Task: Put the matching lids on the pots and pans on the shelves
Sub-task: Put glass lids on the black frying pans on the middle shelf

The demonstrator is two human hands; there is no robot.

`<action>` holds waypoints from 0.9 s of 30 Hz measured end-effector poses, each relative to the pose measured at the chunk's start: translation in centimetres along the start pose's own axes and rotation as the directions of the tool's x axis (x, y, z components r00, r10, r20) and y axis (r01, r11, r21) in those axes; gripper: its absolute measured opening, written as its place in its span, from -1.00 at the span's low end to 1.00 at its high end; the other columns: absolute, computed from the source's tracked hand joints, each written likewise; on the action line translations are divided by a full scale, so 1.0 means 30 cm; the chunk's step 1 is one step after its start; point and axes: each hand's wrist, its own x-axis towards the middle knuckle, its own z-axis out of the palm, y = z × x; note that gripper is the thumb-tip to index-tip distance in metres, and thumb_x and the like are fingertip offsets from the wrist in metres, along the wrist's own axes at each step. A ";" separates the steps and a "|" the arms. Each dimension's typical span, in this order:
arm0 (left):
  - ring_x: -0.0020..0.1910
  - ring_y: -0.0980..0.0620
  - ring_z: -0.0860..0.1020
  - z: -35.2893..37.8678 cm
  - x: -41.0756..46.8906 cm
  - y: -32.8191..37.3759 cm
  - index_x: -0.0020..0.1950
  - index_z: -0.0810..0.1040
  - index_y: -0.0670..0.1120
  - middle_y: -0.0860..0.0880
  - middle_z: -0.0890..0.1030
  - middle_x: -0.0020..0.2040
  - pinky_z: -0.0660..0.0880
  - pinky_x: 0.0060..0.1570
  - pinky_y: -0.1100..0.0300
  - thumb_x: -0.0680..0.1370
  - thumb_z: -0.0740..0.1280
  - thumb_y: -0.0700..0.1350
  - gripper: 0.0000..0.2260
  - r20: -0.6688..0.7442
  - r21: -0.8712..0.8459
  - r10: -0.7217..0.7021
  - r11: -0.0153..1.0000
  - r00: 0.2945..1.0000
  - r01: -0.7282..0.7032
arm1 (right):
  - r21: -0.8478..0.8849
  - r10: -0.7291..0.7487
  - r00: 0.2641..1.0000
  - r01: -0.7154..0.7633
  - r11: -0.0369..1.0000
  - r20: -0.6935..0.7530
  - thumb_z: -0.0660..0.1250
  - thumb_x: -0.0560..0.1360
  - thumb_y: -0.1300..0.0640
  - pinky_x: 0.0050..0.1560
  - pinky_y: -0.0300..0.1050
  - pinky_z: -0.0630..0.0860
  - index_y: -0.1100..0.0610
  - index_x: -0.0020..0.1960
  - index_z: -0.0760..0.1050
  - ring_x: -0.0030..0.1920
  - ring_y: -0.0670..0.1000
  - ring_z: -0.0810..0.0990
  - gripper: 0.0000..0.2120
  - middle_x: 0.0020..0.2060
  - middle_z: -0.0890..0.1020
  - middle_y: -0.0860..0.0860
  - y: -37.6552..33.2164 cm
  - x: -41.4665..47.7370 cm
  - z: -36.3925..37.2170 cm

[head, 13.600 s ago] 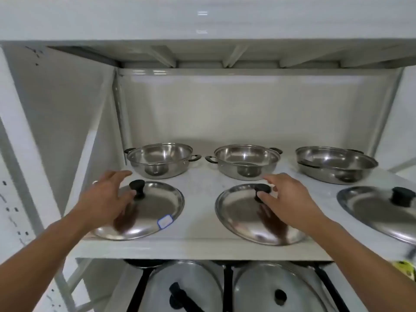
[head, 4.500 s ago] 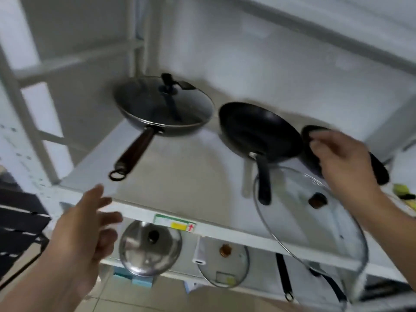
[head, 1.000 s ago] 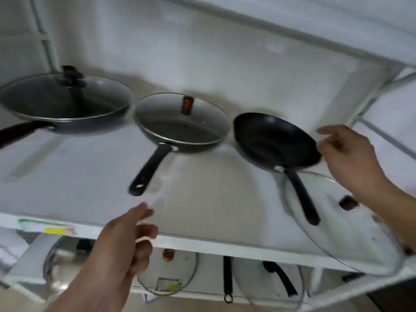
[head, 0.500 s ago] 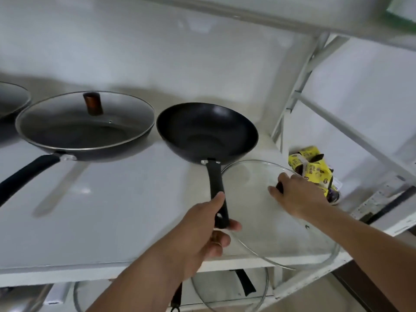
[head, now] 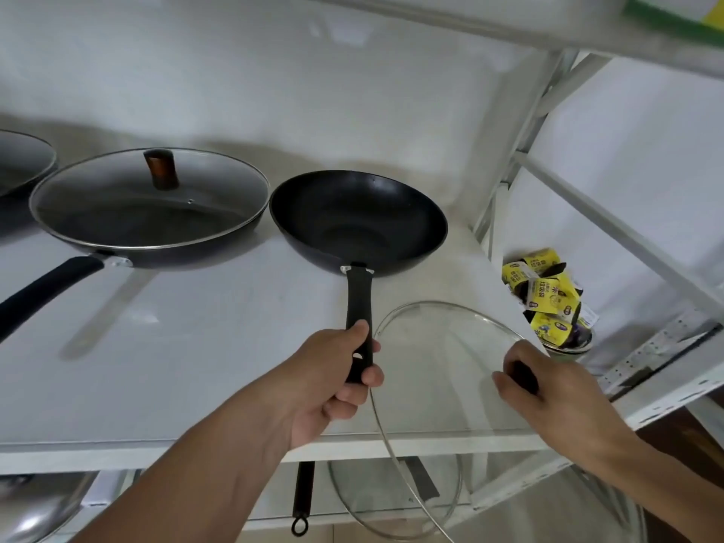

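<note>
A black wok point(head: 358, 219) without a lid stands on the white shelf point(head: 188, 346), its straight black handle pointing toward me. My left hand point(head: 333, 382) is closed around the end of that handle. To the right lies a large glass lid point(head: 435, 366), overhanging the shelf's front edge. My right hand point(head: 556, 397) grips the lid's dark knob, which is mostly hidden under the fingers. To the left, a frying pan point(head: 149, 213) carries a glass lid with a brown knob.
Another lidded pan point(head: 19, 162) shows at the far left edge. Yellow packets in a metal bowl point(head: 548, 303) sit on the neighbouring rack to the right. Below the shelf are a glass lid point(head: 391, 499), a hanging black handle point(head: 301, 499) and a steel lid point(head: 35, 507).
My left hand has settled its grip on the wok handle. My right hand has closed on the glass lid's knob. The view barely shifted.
</note>
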 end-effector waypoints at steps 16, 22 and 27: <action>-0.57 0.11 0.16 0.004 -0.008 -0.033 -0.03 0.40 -0.06 0.03 0.37 -0.48 0.08 -0.62 0.31 0.64 0.10 0.10 -0.75 -0.006 0.007 0.032 0.999 0.999 -0.032 | -0.005 0.017 0.979 -0.018 1.000 -0.204 0.27 0.51 -0.16 -0.10 -0.01 0.42 0.08 -0.14 0.49 -0.12 0.17 0.54 -0.70 -0.21 0.61 0.03 -0.304 0.451 -0.216; -0.60 0.12 0.16 0.019 0.000 -0.036 -0.08 0.37 -0.03 0.03 0.35 -0.46 0.08 -0.61 0.32 0.62 0.09 0.07 -0.78 -0.036 0.038 0.057 0.998 0.998 -0.056 | -0.103 -0.035 0.988 0.019 0.994 -0.153 0.23 0.46 -0.18 -0.11 -0.02 0.39 0.04 -0.01 0.48 -0.05 0.22 0.54 -0.69 -0.08 0.61 0.09 -0.392 0.843 -0.039; -0.69 0.15 0.24 0.029 0.047 -0.050 -0.13 0.35 -0.07 -0.01 0.39 -0.47 0.16 -0.65 0.33 0.60 0.14 0.04 -0.79 -0.023 0.033 0.100 0.995 0.995 -0.099 | -0.154 -0.027 0.993 0.008 0.988 -0.119 0.25 0.50 -0.12 0.08 0.07 0.49 0.14 0.16 0.53 0.12 0.31 0.57 -0.61 0.11 0.64 0.22 -0.455 0.972 0.059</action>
